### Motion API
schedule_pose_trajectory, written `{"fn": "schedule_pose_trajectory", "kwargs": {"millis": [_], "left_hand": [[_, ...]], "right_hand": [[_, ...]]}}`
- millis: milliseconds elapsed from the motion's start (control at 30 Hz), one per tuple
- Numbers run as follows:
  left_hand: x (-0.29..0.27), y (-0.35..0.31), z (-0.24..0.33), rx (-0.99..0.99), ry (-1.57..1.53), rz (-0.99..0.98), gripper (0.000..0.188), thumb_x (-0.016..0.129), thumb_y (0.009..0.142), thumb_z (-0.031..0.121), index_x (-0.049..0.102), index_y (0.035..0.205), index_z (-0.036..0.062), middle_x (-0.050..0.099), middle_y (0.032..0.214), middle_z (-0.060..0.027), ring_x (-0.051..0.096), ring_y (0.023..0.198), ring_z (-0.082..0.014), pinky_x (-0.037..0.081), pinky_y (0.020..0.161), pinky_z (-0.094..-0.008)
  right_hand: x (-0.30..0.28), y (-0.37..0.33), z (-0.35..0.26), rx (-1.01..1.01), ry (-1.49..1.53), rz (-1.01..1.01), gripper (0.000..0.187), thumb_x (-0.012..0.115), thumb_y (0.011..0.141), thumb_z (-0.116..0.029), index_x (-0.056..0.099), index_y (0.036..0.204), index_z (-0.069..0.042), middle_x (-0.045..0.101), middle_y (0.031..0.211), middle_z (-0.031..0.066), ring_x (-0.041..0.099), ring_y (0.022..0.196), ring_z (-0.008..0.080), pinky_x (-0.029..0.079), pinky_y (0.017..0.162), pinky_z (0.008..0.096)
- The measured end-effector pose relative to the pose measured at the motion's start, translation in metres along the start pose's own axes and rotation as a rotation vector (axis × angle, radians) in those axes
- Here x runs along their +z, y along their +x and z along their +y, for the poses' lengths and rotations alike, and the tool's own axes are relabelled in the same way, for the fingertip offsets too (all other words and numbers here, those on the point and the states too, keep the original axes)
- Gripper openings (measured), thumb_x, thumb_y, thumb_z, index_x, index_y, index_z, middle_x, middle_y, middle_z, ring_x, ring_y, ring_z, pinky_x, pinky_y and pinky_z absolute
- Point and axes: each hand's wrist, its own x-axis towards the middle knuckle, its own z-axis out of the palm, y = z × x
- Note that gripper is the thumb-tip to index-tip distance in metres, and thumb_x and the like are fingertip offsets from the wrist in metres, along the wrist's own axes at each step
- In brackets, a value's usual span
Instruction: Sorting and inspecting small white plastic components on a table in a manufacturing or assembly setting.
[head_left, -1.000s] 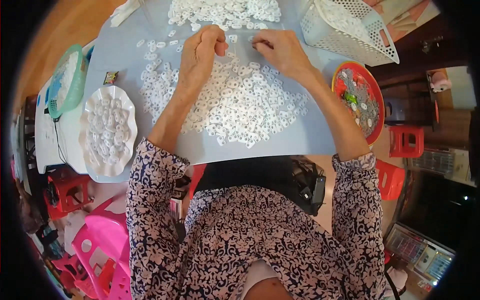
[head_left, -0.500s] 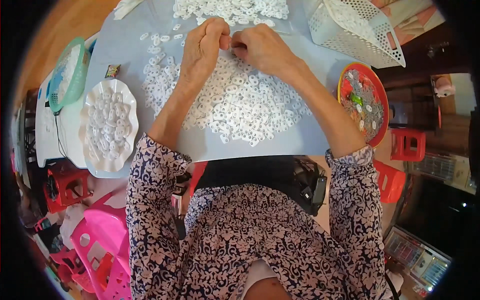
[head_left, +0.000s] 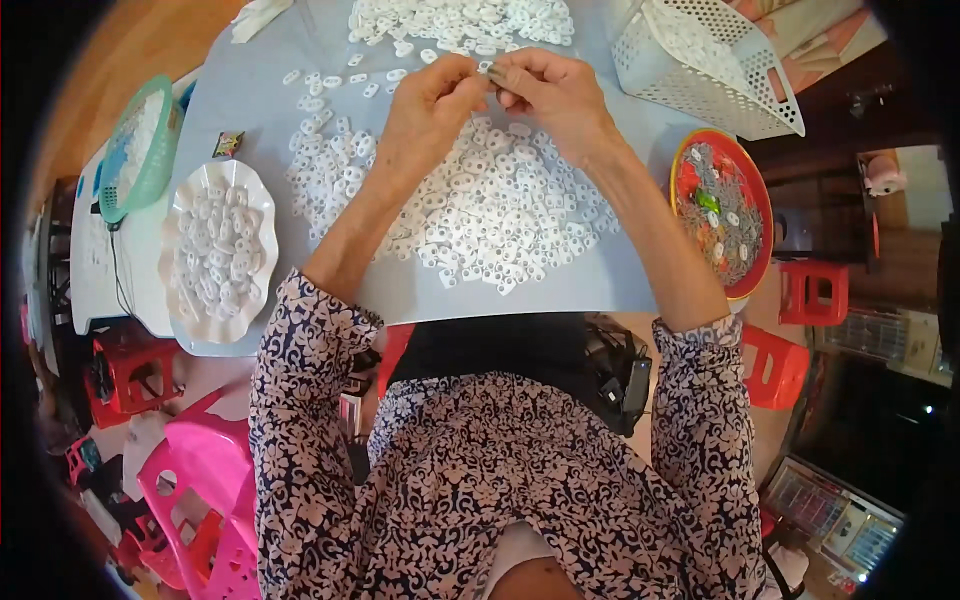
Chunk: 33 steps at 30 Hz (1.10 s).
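Note:
My left hand [head_left: 432, 105] and my right hand [head_left: 548, 92] meet fingertip to fingertip above a heap of small white plastic pieces [head_left: 490, 205] on the grey table [head_left: 250, 95]. Between the fingers of both hands sits one small white piece [head_left: 493, 72], pinched from both sides. A second heap of the same white pieces [head_left: 460, 20] lies farther back, just beyond my fingers. Scattered loose pieces [head_left: 330, 80] lie to the left of my left hand.
A white scalloped dish [head_left: 170, 262] filled with white pieces stands at the left edge. A red bowl [head_left: 745, 190] with small metal parts sits at the right. A white perforated basket [head_left: 705, 60] lies tipped at back right. A green basket [head_left: 135, 150] and pink plastic stools [head_left: 200, 500] stand on the left.
My right hand has moved left and closed in on my left hand; both hands now pinch a piece together, a little farther from my body than before.

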Motion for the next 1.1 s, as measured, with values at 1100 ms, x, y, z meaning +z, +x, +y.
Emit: {"fn": "schedule_pose_trajectory", "kwargs": {"millis": [1100], "left_hand": [[-0.001,0.004,0.001,-0.294,-0.848,-0.297,0.017,0.052,0.091,0.011,0.062,0.089,-0.0024,0.063,0.081,-0.0096,0.057,0.074,-0.0176,0.046,0.07,-0.0296]], "right_hand": [[0.004,-0.017,0.009,-0.098,0.086,0.059,0.014,0.062,0.088,-0.014,0.067,0.093,-0.002,0.064,0.075,0.0004,0.055,0.065,0.0056,0.046,0.06,0.0195]]}}
